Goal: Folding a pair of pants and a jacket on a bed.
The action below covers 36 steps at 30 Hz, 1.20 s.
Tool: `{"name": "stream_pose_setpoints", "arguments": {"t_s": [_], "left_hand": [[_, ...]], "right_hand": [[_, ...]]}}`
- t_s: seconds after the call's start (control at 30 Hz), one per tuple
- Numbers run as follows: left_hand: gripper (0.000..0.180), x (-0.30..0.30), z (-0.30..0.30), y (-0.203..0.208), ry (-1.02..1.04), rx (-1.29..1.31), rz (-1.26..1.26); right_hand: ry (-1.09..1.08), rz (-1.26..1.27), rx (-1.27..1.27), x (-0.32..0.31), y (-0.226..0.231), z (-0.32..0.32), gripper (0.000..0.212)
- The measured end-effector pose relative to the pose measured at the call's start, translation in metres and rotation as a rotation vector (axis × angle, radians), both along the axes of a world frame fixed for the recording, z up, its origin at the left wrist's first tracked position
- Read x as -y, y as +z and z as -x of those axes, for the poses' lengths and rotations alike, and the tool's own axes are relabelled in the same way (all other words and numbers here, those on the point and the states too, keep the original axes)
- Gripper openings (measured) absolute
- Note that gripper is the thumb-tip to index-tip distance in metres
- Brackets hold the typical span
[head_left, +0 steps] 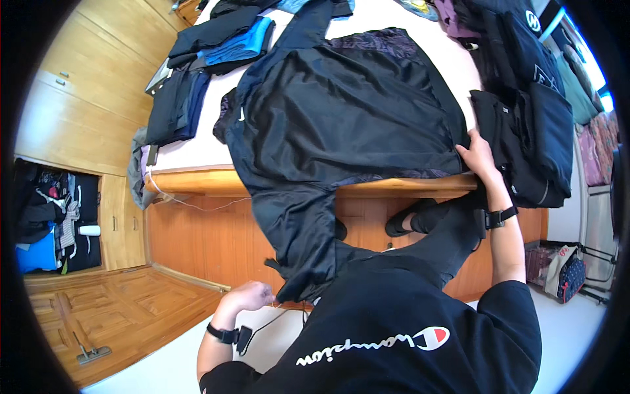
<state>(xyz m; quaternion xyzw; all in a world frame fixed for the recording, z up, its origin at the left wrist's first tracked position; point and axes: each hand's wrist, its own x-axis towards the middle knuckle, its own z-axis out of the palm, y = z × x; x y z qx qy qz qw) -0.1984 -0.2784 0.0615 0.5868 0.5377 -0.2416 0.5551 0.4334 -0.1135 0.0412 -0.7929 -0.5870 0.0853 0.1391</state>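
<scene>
While the black jacket (354,111) lies spread on the bed (211,134), one sleeve (295,223) hanging over its near edge, right hand (479,157) touches the hem (457,131), thumb parted from fingers; cannot tell if cloth is pinched. Left hand (252,297), fingers curled, beside the cuff (287,290); hold unclear. Folded clothes (172,108) at left.

Bed (197,180), pale sheet (213,141), wooden front edge (407,189). Black jacket (348,111) spread across middle, one sleeve (295,223) hanging over that edge (other points to far side). Folded dark clothes (176,108) stacked at left, blue piece (246,43) among them; dark garments (499,125) piled along right, purple one (451,18) at far end.
</scene>
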Motion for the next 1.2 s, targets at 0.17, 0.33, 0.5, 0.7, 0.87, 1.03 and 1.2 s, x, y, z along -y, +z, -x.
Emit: {"name": "stream_pose_setpoints", "arguments": {"t_s": [0.17, 0.33, 0.5, 0.7, 0.87, 1.03, 1.2], "left_hand": [[0.02, -0.126, 0.006, -0.003, 0.301, 0.25, -0.881], [0.029, -0.301, -0.014, -0.004, 0.503, 0.215, -1.155], [0.06, -0.416, -0.017, -0.035, 0.22, 0.048, -1.401], [0.066, -0.477, -0.035, -0.053, 0.346, 0.019, -1.274], [0.034, -0.478, -0.053, -0.049, 0.187, -0.19, -1.242], [0.033, -0.494, -0.025, -0.003, 0.343, -0.38, -1.628], [0.027, -0.524, -0.026, 0.003, 0.205, -0.69, -1.682]], "right_hand": [[0.087, 0.02, 0.093, -0.04, 0.023, -0.003, 0.048], [0.123, 0.122, 0.04, -0.12, 0.03, -0.017, 0.055], [0.109, 0.168, 0.04, -0.193, 0.007, -0.023, 0.064], [-0.093, 0.077, -0.134, -0.261, -0.024, -0.027, 0.076], [-0.078, -0.083, -0.181, -0.298, -0.032, -0.013, 0.063], [0.044, -0.099, -0.007, -0.333, -0.008, -0.032, 0.034], [-0.17, -0.46, 0.19, -0.362, 0.019, -0.009, 0.023]]}}
